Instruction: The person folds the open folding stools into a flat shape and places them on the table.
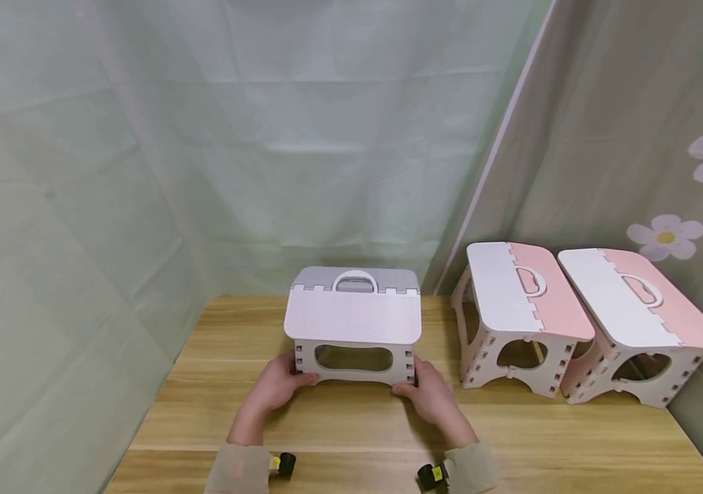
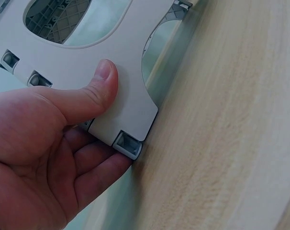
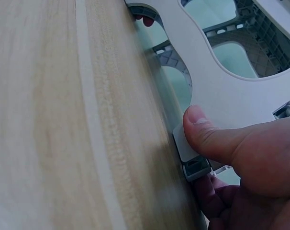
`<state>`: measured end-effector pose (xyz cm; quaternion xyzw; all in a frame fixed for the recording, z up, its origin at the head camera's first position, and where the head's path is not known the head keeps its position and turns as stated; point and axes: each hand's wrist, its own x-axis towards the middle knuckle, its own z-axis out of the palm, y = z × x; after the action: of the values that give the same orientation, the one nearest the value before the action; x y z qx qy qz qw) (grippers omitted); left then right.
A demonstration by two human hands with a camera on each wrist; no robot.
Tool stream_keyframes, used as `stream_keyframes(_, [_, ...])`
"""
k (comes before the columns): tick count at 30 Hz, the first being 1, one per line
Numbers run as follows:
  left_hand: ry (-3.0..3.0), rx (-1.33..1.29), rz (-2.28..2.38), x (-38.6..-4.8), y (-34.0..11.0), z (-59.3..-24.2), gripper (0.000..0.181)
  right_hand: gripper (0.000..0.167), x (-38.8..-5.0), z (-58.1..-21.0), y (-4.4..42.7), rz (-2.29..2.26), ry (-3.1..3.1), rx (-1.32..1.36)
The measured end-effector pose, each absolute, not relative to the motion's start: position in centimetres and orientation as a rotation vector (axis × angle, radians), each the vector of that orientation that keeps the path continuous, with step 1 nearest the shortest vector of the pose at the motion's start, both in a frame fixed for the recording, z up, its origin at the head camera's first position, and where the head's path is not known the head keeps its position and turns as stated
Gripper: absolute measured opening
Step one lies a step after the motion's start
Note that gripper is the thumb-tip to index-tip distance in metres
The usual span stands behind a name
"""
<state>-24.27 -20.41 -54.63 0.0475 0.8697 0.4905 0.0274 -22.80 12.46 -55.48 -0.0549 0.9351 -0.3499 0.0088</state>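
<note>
A grey and white folding stool (image 1: pixel 351 315) stands unfolded on the wooden table, its long side toward me. My left hand (image 1: pixel 277 383) grips the lower left corner of its near leg panel. In the left wrist view the left thumb (image 2: pixel 99 93) presses the panel's face, with the fingers curled behind its edge. At the lower right corner my right hand (image 1: pixel 430 391) holds the same panel. The right wrist view shows the right thumb (image 3: pixel 212 139) on the panel's front and the fingers behind. The stool's feet are at or very near the tabletop.
Two pink and white folding stools, one nearer (image 1: pixel 502 288) and one farther right (image 1: pixel 620 295), stand unfolded side by side on the table (image 1: pixel 351 439). A pale curtain (image 1: pixel 339 137) hangs behind, and a flowered grey-green cloth (image 1: pixel 605 137) covers the right side.
</note>
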Motion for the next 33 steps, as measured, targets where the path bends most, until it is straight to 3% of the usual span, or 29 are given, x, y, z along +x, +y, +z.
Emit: stream_keyframes(33, [2.655, 0.202, 1.550, -24.15, -20.29, -54.28, 0.039, 0.058, -22.95, -55.48, 12.65, -1.101, 2.917, -0.183])
